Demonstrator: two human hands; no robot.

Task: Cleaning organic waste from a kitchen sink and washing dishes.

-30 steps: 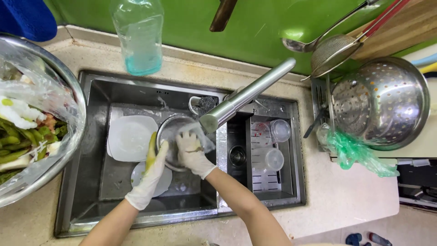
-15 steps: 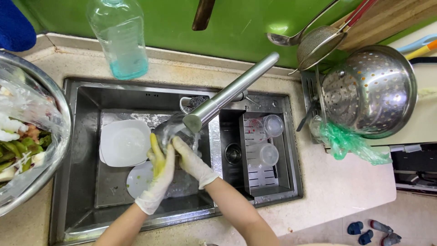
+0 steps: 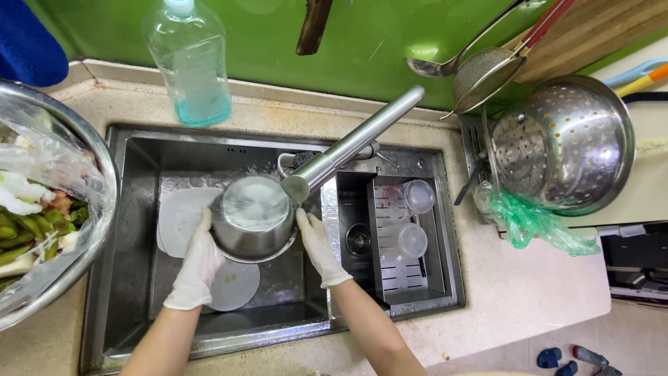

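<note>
Both my hands wear white gloves and hold a round steel pot (image 3: 252, 216) over the sink (image 3: 132, 209), its opening facing up under the spout of the long steel tap (image 3: 355, 143). My left hand (image 3: 197, 261) grips the pot's left side. My right hand (image 3: 316, 245) grips its right side. Under the pot lie a white square plate (image 3: 177, 216) and a round white lid (image 3: 233, 285) on the sink floor.
A clear bottle with blue liquid (image 3: 189, 63) stands behind the sink. A steel bowl of vegetable scraps (image 3: 42, 209) sits at left. Two clear cups (image 3: 412, 219) rest in the sink's right tray. A steel colander (image 3: 567, 143), green bag and hanging ladles are at right.
The pot has been lifted and turned upright under the tap, held by both hands at its sides. The yellow sponge seen earlier in my left hand is no longer visible.
</note>
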